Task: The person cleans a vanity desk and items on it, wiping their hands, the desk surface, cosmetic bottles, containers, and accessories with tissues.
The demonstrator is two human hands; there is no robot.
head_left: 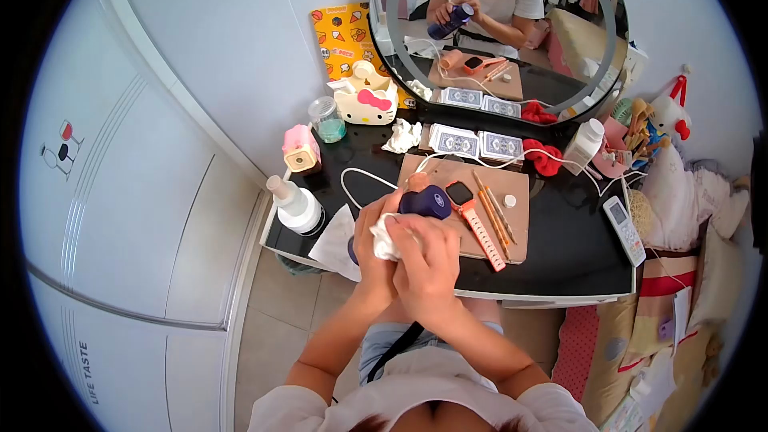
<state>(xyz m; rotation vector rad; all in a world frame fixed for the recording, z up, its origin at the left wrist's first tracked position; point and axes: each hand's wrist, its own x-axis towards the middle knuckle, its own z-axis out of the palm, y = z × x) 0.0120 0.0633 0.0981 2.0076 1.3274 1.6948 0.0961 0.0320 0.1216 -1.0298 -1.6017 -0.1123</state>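
My left hand is wrapped round a dark blue bottle, whose capped end sticks out above my fingers. A crumpled white tissue is pressed to the bottle by my right hand, with its fingers closed over it. Most of the bottle's body is hidden by my hands. Just beyond them, a smartwatch with a pink strap lies on a tan board, beside two thin sticks and a small white cap. A flat white tissue lies left of my hands.
On the black tabletop stand a white pump bottle, a pink box, a clear jar and a white holder. Card decks and a white bottle sit before the round mirror. A remote is at right.
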